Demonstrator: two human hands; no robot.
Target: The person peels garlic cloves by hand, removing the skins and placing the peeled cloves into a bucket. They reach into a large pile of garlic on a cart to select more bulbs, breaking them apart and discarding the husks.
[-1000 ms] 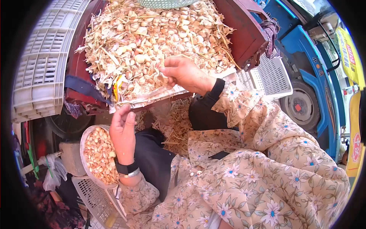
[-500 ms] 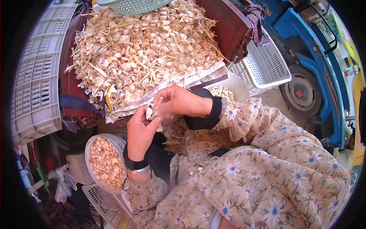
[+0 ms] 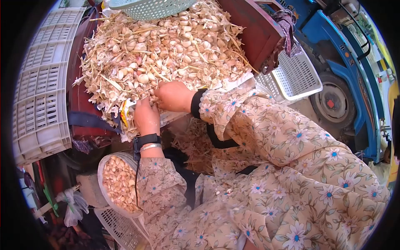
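The garlic heap (image 3: 175, 41) looks dry and rough, its skins (image 3: 95, 89) matt and papery, its cloves (image 3: 143, 78) smoother with a faint sheen. At the heap's far edge, the green basket (image 3: 152, 11) is perforated plastic. Left of the heap, the crates (image 3: 41, 89) are slotted plastic, dull; right of it, the red panel (image 3: 250, 31) looks like scuffed painted metal, the white basket (image 3: 296, 75) smooth plastic. Farther right of the heap, the blue vehicle (image 3: 348, 77) has glossy paint. On the heap's near side, the floral garment (image 3: 287, 137) is creased matt cloth, the bracelet (image 3: 151, 146) shiny metal, the bag (image 3: 73, 207) thin, crinkled, translucent plastic
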